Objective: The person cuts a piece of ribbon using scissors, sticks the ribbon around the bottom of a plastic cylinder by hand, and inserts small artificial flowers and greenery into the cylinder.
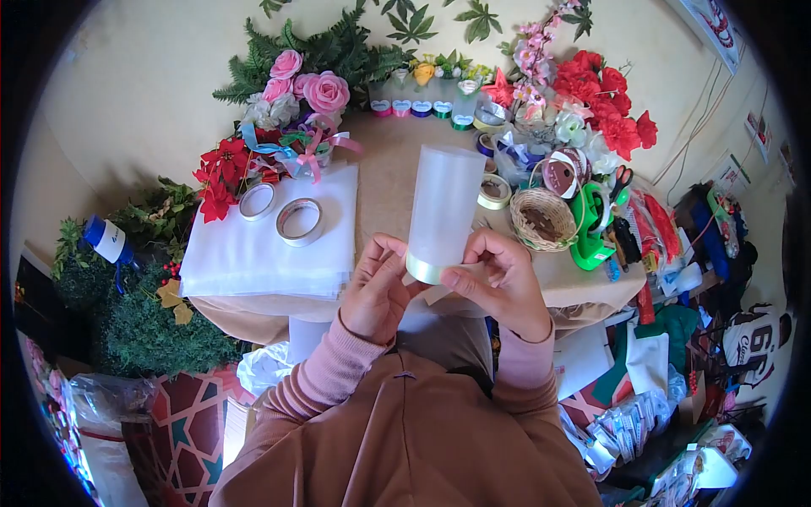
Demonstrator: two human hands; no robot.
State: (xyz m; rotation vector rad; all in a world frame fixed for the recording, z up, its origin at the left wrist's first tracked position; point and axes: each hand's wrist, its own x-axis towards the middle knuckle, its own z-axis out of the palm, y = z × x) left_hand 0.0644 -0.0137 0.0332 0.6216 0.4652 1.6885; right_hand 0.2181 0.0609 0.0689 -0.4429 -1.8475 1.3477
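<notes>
On translucent sheets (pixel 253 264); two tape rolls (pixel 301 240)

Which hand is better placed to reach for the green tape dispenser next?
Right, I'd judge. The right hand is nearer the dispenser; the left hand would likely reach across. Both hold the frosted tube low down, so the left would need to support it alone.

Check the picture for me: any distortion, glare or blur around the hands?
Head view: strong wide-angle bending, with black rounded corners. Head view: the tube looks pale and low in contrast, its ribbon shiny. Head view: left hand and right hand show no obvious motion blur. Head view: the white patch low at left is glaring.
</notes>
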